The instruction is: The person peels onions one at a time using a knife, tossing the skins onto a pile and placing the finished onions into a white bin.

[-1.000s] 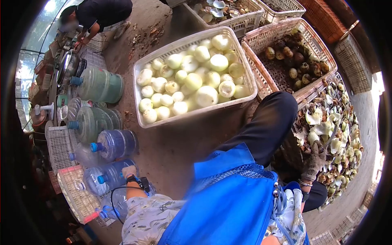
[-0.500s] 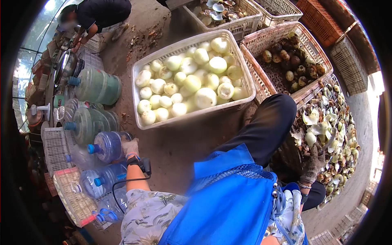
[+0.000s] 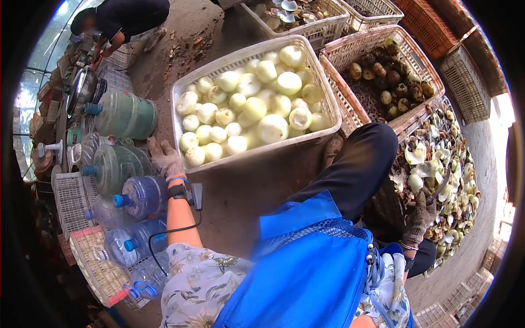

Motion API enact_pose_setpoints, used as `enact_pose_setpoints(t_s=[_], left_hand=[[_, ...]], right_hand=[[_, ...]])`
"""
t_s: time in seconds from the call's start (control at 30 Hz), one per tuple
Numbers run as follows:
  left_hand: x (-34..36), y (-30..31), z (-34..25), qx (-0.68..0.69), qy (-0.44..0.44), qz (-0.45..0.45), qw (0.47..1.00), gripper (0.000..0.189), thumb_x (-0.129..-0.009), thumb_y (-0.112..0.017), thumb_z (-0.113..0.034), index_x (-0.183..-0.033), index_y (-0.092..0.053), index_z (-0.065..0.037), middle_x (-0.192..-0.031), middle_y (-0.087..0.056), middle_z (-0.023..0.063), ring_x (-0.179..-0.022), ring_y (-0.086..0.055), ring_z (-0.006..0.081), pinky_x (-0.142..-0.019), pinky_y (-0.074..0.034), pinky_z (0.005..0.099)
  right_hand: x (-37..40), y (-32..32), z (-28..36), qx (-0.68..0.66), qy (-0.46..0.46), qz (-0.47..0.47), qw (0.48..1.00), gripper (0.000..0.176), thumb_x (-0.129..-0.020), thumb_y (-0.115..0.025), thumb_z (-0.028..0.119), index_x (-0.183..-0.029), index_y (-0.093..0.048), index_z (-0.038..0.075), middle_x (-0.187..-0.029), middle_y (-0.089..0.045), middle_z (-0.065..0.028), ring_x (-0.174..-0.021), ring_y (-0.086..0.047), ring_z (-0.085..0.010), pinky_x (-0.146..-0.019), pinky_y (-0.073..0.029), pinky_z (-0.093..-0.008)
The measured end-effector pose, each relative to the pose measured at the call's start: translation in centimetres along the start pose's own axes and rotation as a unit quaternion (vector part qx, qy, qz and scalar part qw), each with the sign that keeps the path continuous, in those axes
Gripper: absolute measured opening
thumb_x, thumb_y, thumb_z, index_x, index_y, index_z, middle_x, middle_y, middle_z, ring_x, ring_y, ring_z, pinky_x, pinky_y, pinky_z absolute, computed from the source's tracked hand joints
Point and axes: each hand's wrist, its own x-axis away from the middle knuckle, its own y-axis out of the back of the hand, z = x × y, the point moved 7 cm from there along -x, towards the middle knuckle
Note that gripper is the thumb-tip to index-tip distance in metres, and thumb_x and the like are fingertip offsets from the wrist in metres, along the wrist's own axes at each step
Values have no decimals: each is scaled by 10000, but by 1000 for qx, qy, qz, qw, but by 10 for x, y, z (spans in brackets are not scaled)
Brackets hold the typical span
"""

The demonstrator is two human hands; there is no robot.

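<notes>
Item: white crate [image 3: 247,154], on the dirt floor, filled with peeled pale bulbs [image 3: 257,109].
- Position against fingers: the crate's near-left corner sits just beside the gloved left hand [image 3: 164,158]. Its fingers are loosely spread and hold nothing, and whether they touch the crate wall cannot be told.
- Right hand [image 3: 420,216]: gloved, low beside the knee, fingers curled shut on a thin blade [image 3: 442,185], at the edge of a heap of peelings [image 3: 456,147].
- Hard to make out: the left palm faces away; the blade's handle is buried in the glove, and its tip is lost among the peelings.
- Orientation: the crate's long axis runs from lower left to upper right. The blade points up and away from the wrist.
- Adjacent: water bottles [image 3: 143,195] lying by the left forearm.
</notes>
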Motion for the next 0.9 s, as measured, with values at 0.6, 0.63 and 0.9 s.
enact_pose_setpoints(t_s=[0.6,0.63,0.9], left_hand=[[17,-73,42,-189,195,187,944,664,-933,-417,-470,-1433,-294,-51,-1426,-366,250,-1288,-383,408,-1035,-335,477],[15,-77,43,-209,172,184,945,674,-941,-396,-473,-1442,-276,-38,-1421,-366,265,-1286,-380,417,-1022,-346,466],[3,-6,40,-81,155,44,984,508,-973,-408,-326,-1352,-397,11,-1344,-450,239,-1249,-439,357,-1000,-391,403]], right_hand=[[25,-33,45,-47,4,-35,998,260,-847,-671,64,-1079,-615,-39,-846,-652,-64,-610,-603,-107,-533,-499,-238],[30,-30,49,-12,-10,-38,999,268,-854,-669,88,-1092,-620,-24,-874,-652,-44,-659,-585,-96,-589,-489,-235],[20,-25,31,-44,-54,-27,997,255,-872,-677,161,-1100,-643,53,-799,-642,-9,-561,-557,-62,-449,-413,-188]])
